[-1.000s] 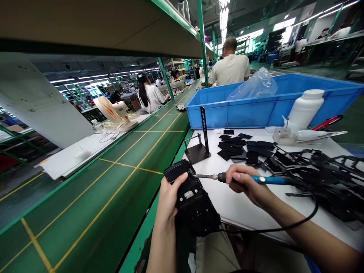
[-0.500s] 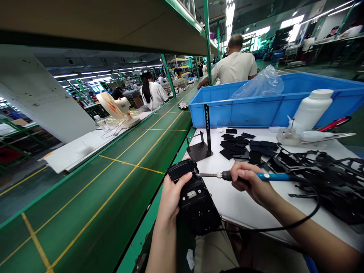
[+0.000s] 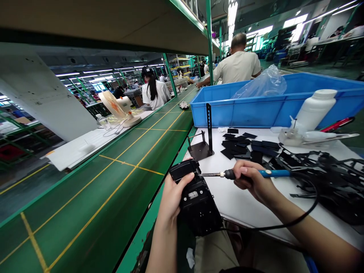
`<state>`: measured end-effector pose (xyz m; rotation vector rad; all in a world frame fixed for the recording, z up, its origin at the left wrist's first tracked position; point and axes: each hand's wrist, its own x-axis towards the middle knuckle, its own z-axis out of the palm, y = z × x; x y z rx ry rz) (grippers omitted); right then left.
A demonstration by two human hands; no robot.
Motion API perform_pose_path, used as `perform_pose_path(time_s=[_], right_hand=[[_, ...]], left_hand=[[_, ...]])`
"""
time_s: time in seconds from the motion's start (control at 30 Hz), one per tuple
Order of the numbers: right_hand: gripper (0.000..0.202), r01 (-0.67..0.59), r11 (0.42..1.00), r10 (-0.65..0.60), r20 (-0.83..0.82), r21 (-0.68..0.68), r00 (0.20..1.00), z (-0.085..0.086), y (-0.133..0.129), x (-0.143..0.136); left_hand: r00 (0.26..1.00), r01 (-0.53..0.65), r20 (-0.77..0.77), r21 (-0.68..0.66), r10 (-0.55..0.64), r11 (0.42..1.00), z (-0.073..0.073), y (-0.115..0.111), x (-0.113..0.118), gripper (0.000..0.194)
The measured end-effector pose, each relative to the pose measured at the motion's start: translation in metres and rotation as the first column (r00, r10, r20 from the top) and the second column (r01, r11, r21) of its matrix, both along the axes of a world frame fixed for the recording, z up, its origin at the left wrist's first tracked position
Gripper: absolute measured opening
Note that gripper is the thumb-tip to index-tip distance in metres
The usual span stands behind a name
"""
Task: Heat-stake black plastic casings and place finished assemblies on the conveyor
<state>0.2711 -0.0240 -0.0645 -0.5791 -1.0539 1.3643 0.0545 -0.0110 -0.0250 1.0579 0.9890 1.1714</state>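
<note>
A black plastic housing [image 3: 200,206] rests over my lap, and my left hand [image 3: 173,193] grips its upper end with the thumb on top. My right hand [image 3: 250,178] is wrapped round a blue-handled soldering iron [image 3: 274,173] with a black cable. The iron's metal tip points left at the housing's upper right edge; whether it touches is too small to tell. Beyond the housing stands a black metal stand [image 3: 201,149]. Thin black pieces [image 3: 237,146] lie scattered on the white table [image 3: 218,189], right of the stand.
Left of me runs a green conveyor belt [image 3: 113,189]. A blue bin [image 3: 236,112] with a plastic bag stands behind the table. A white bottle [image 3: 315,110] and a heap of black frames [image 3: 335,178] are on the right. A person [image 3: 239,62] sits beyond the bin.
The view has shifted slightly. Both hands keep their holds, with the iron at nearly the same place by the housing. A person in the background has turned their head.
</note>
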Motion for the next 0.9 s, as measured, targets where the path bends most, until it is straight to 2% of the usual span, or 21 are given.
perform_pose_path(time_s=[0.57, 0.9], right_hand=[[0.019, -0.001, 1.000, 0.001, -0.026, -0.003, 1.000, -0.0016, 0.0013, 0.0007], [0.019, -0.009, 1.000, 0.012, -0.115, 0.019, 0.993, 0.0008, 0.0011, 0.0082]], left_hand=[[1.000, 0.020, -0.003, -0.018, -0.020, 1.000, -0.0011, -0.0019, 0.0001, 0.051], [0.998, -0.054, -0.039, -0.109, 0.050, 0.993, -0.0088, 0.0058, 0.0005, 0.040]])
